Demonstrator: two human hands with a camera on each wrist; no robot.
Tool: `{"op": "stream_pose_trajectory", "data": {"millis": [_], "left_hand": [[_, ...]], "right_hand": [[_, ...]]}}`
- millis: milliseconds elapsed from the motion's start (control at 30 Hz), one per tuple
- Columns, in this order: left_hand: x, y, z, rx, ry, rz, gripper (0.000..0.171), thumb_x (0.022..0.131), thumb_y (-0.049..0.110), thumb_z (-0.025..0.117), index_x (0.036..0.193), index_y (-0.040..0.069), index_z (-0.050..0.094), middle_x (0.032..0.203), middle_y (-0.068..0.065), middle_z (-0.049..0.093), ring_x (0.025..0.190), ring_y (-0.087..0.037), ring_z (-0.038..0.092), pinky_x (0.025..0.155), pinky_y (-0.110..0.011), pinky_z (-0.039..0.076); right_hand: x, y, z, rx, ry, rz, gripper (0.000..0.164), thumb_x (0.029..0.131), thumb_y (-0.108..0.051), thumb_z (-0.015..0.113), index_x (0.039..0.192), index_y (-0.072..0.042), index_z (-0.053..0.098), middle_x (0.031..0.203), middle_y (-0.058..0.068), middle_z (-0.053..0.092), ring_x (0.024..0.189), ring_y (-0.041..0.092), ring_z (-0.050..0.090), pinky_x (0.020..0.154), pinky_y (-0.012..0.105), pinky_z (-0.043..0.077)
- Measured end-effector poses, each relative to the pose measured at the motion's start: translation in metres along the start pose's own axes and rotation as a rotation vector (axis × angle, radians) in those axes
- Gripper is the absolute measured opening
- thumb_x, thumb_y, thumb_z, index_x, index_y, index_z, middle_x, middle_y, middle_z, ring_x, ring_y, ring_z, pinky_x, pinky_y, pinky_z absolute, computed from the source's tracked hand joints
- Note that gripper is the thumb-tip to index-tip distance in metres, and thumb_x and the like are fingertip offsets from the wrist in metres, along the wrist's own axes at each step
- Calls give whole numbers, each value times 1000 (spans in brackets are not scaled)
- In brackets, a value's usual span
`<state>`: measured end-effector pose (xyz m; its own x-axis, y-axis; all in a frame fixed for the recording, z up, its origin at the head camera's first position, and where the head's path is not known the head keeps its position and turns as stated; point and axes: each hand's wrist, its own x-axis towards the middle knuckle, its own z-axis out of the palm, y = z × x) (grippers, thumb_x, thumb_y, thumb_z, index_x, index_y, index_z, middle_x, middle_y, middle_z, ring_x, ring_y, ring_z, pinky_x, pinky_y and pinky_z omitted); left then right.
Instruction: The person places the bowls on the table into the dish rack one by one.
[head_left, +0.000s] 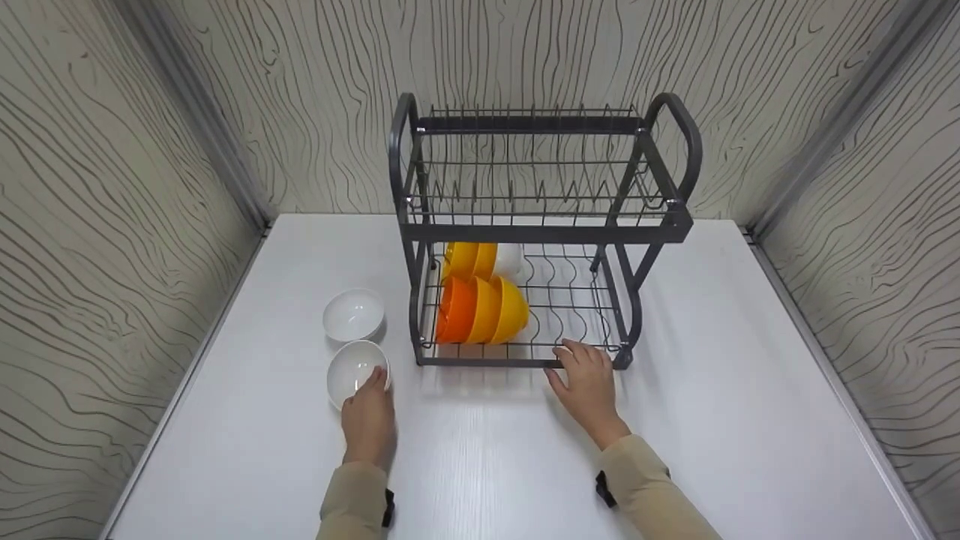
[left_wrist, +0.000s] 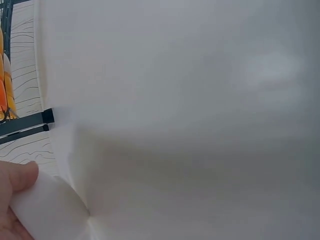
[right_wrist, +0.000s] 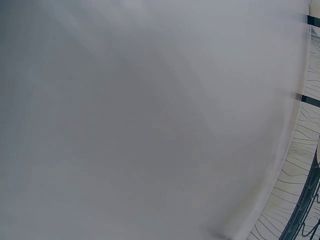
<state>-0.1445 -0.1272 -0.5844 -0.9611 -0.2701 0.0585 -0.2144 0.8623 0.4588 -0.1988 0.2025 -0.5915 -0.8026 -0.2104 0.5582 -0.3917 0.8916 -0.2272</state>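
On the left of the table my left hand point(head_left: 369, 420) pinches the rim of a white bowl point(head_left: 351, 373), thumb inside it. The same bowl point(left_wrist: 50, 210) shows at the lower left of the left wrist view. Just behind it a second white bowl point(head_left: 354, 315) stands upright. My right hand point(head_left: 589, 386) rests at the front rail of a dark two-tier dish rack point(head_left: 487, 362), fingers loosely spread over the rail near its right corner. The right wrist view does not show its fingers. An orange bowl point(head_left: 454, 311) and two yellow bowls point(head_left: 511, 311) stand on edge in the lower tier.
Behind the front row, yellow cups or bowls point(head_left: 460, 260) and a white one point(head_left: 508, 259) are partly hidden by the rack's upper tier point(head_left: 547, 234). The white table point(head_left: 480, 465) is bounded by wood-grain patterned panels point(head_left: 337, 112) at the back and sides.
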Motion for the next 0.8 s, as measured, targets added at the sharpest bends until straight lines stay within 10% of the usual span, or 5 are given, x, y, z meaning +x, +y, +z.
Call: {"op": "stream_pose_trajectory", "data": {"millis": [800], "left_hand": [[-6,16,-6,-139,142,24,51,87,10,60,136,8,46,140,-8,47,127,-30,47,106,-46,38]], "right_hand": [[-1,-1,0,1,-27,16,32,78,-26,72,105,-11,65,114,7,61,106,27,54,93,47,40]]}}
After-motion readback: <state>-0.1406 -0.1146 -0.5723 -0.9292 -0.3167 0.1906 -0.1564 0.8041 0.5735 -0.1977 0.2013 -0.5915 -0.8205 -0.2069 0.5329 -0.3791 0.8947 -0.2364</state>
